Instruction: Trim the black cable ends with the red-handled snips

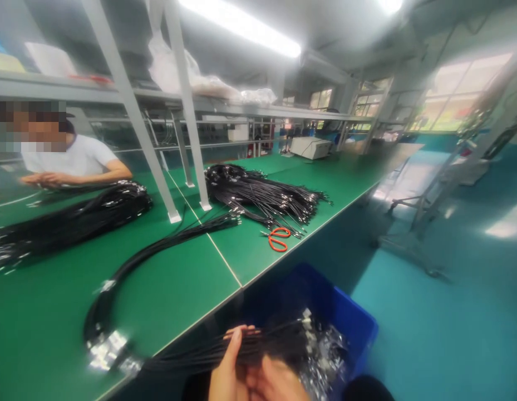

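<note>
A bundle of black cables [187, 353] runs off the green table's front edge and across in front of me. My left hand [229, 362] is wrapped round it, thumb on the near side and fingertips showing beyond. Close by on the right, my right hand [283, 381] is against the bundle's near side; motion smears its fingers, so its grip is unclear. Shiny metallic ends and clear wrapping [325, 356] hang over a blue bin [360, 320]. On the table the bundle curves back, with pale bands at the bend and loose ends near orange-handled scissors [279, 239].
A large heap of black cables [262, 192] lies behind the scissors, and another bundle [74, 220] lies at left. Shelf posts [187, 106] rise from the green table [178, 284]. A co-worker [83, 156] sits opposite. A wheeled metal rack [417, 223] stands right.
</note>
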Demonstrator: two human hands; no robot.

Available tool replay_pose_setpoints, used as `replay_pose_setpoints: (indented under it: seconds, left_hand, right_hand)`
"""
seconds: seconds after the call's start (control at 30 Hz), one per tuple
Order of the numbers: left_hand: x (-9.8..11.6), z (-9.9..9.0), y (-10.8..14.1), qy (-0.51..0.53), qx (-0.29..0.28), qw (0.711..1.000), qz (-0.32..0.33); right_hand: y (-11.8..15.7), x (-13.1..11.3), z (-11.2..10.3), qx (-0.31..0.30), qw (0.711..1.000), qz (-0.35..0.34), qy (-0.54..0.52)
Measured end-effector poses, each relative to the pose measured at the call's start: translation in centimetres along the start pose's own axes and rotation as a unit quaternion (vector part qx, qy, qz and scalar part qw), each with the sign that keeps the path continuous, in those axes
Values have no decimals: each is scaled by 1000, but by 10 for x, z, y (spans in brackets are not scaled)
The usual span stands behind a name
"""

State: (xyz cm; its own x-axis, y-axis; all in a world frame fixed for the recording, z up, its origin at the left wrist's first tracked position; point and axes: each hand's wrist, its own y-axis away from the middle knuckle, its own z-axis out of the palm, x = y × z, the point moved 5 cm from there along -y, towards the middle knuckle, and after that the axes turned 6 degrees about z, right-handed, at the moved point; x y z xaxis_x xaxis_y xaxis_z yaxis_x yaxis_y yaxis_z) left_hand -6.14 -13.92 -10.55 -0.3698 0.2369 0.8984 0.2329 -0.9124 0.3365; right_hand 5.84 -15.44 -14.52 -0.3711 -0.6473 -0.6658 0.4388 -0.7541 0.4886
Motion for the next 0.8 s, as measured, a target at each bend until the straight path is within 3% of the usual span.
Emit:
replay_pose_setpoints:
  seconds: [0.07, 0.17, 0.2, 0.23, 0.27, 0.3, 0.33, 0.43, 0.57, 0.67, 0.8]
  left_hand:
    - [-7, 2, -3, 68, -4, 998, -10]
    - [-6, 2, -1, 129, -14, 991, -30]
    - [-3, 2, 1, 138, -21, 989, -40]
    - [2, 3, 2, 142, -33, 988, -51]
    - [7, 4, 3, 143, -47, 987, -61]
    - [12, 7, 3, 142, -62, 985, -70]
    - [17, 10, 2, 141, -73, 984, -76]
    - [19, 20, 1, 153, -40, 985, -67]
    - [-9, 41, 17, 157, 38, 985, -56]
    - [-29, 55, 32, 129, 36, 989, -66]
    - [-31, 48, 40, 96, 4, 991, -97]
  right_hand:
    - [30, -19, -32, 52, 997, -7, 62]
    - [77, -73, -64, 154, 977, -63, 134]
    - [89, -94, -66, 191, 962, -99, 168]
    - [99, -118, -60, 239, 915, -178, 271]
    - [101, -134, -47, 239, 872, -216, 368]
    - [94, -139, -32, 180, 857, -185, 446]
    - [83, -136, -20, 118, 857, -128, 485]
    - [58, -120, -2, 55, 871, -63, 484]
    - [45, -91, -6, 111, 889, -76, 439]
    - [49, -76, -10, 117, 907, -71, 398]
    - [57, -74, -15, 81, 931, -6, 357]
